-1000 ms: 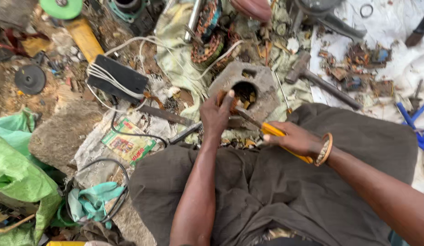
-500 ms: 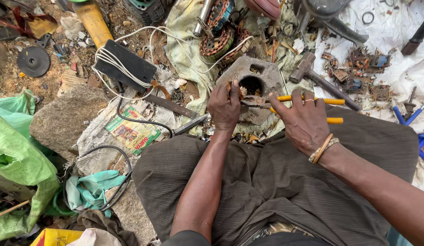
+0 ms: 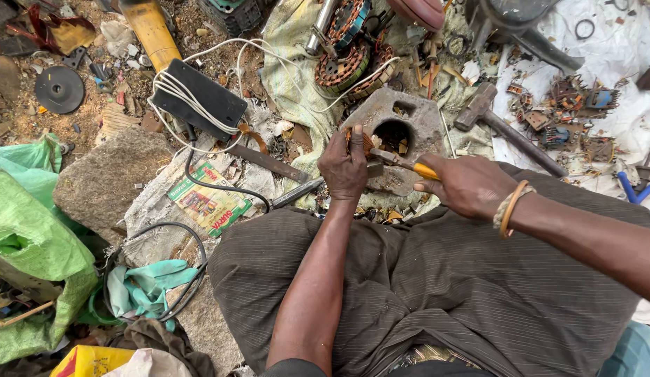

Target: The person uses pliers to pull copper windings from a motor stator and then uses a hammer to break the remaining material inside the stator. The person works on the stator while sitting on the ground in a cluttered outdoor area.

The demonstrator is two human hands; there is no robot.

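Both hands work over a grey metal housing [image 3: 409, 122] that lies on the ground just beyond the knees. Left hand [image 3: 344, 167] is clenched around a small bundle of copper-coloured windings [image 3: 358, 139] at the rim of the housing's round opening. Right hand [image 3: 468, 185] grips the yellow handles of a pair of pliers [image 3: 402, 162]; the tool's metal nose points left and meets the left hand's fingers at the opening. A bangle [image 3: 508, 207] sits on the right wrist.

From left to right about the work area:
- A green plastic bag [image 3: 28, 237] lies at the far left edge.
- A dark grinding disc [image 3: 59, 89] rests on the dirt, upper left.
- A large flat stone [image 3: 105, 181] sits beside the bag.
- A black box wrapped in white cable [image 3: 199, 98] lies above the stone, with a black cord [image 3: 220, 185] running down from it.
- A printed green carton [image 3: 208, 202] lies flat near the left knee.
- Wound stator cores [image 3: 346, 59] lie on pale cloth directly above the housing.
- A hammer [image 3: 503, 126] lies to the right of the housing, head toward it.
- Small rusty scrap parts [image 3: 576, 115] are scattered on white sheeting at the far right.
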